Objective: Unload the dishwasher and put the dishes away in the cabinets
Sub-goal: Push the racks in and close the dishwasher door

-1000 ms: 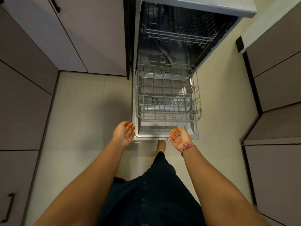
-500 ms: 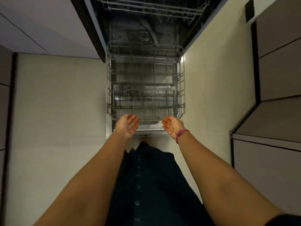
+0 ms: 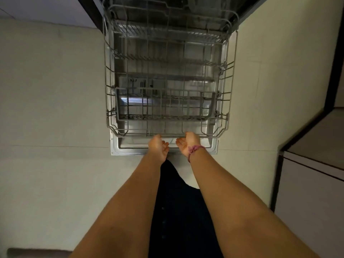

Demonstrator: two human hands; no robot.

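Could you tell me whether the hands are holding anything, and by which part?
Both the left hand and right hand are palm-up at the front rim of the empty lower dish rack; an actual grip cannot be told.

Grey wire lower rack (image 3: 168, 84), criss-crossed in a square grid pattern. Silvery metal dishwasher door (image 3: 163, 148) beneath, with bright glints. Pale cream floor tiles (image 3: 52, 94), plain, split by thin darker joint lines. Pink braided band (image 3: 194, 148) round the right wrist. Dark navy garment (image 3: 178, 211). Greyish-beige cabinet fronts (image 3: 312, 198) with black edging at right.
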